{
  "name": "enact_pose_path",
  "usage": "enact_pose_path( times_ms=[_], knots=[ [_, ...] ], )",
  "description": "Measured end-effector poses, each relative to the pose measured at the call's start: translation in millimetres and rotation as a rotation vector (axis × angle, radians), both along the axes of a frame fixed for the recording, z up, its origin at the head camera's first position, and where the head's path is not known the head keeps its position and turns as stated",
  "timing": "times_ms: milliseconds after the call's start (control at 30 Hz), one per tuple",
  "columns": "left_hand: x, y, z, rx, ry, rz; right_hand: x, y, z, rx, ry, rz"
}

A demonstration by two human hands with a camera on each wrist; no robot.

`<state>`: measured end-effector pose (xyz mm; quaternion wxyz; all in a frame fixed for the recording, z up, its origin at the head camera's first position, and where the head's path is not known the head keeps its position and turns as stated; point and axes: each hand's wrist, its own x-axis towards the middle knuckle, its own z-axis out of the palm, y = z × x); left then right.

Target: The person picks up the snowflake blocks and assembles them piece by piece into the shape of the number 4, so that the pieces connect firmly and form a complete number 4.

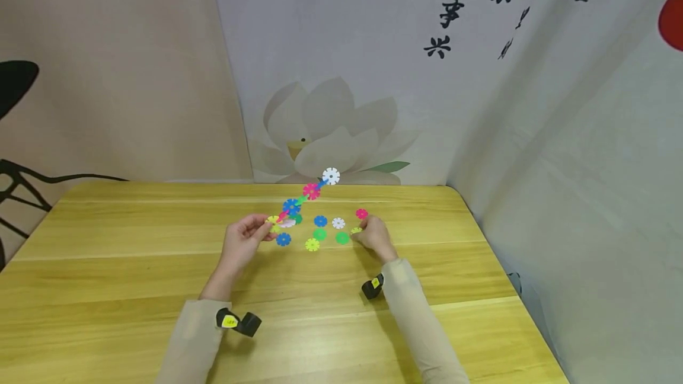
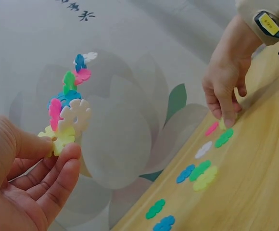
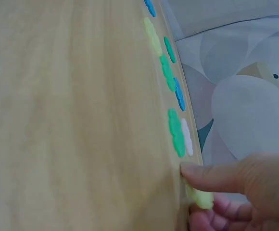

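My left hand [image 1: 242, 243] pinches a yellow notched plastic disc [image 2: 57, 139] between thumb and fingers. From that disc rises a chain of interlocked discs: pink [image 2: 55, 114], white [image 2: 76, 117], blue [image 2: 65, 99], green [image 2: 69, 83], another pink, another blue, and a white disc [image 1: 331, 176] at the far end. The chain leans away to the right, above the table. On the right, my right hand [image 1: 376, 237] pinches a second yellow disc [image 3: 202, 198] at the table surface, thumb on its near side. A loose pink disc [image 1: 361, 213] lies just beyond those fingers.
Several loose discs lie between my hands on the wooden table [image 1: 299, 301]: blue [image 1: 320, 221], white [image 1: 338, 223], green [image 1: 342, 238], yellow [image 1: 312, 245] and another blue disc [image 1: 283, 239]. A curtain [image 1: 341, 46] with a printed flower hangs behind the table's back edge.
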<state>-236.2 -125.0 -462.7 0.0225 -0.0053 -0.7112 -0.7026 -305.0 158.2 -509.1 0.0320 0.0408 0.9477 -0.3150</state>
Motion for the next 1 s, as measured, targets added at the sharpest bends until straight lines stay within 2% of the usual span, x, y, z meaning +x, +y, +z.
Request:
enact_pose_path(
  times_ms=[67, 167, 300, 433, 533, 700, 833, 1000],
  knots=[
    [0.0, 0.3, -0.6, 0.012, -0.001, 0.001, 0.7, 1.8, -1.3, -0.030, 0.009, 0.005],
    [0.2, 0.5, -0.7, 0.030, -0.004, 0.001, 2.7, 4.3, -6.6, -0.117, 0.071, 0.011],
    [0.4, 0.3, -0.1, 0.037, -0.020, 0.002, 11.2, 1.8, -9.7, -0.313, 0.144, 0.043],
    [-0.1, 0.7, -0.1, 0.035, -0.019, 0.004, 25.8, -11.9, 0.8, -0.505, 0.143, 0.072],
    [-0.3, 2.3, -0.5, 0.037, -0.005, 0.003, 37.5, -27.0, 12.9, -0.611, 0.158, 0.093],
    [0.2, 6.8, -1.8, 0.034, 0.015, -0.002, 51.4, -52.5, 28.1, -0.799, 0.216, 0.146],
    [1.0, 11.0, -2.4, 0.046, 0.025, -0.008, 62.7, -69.3, 42.2, -0.867, 0.300, 0.193],
    [2.6, 12.9, -1.7, 0.039, 0.025, -0.036, 74.4, -81.1, 55.6, -0.869, 0.416, 0.214]
  ],
)
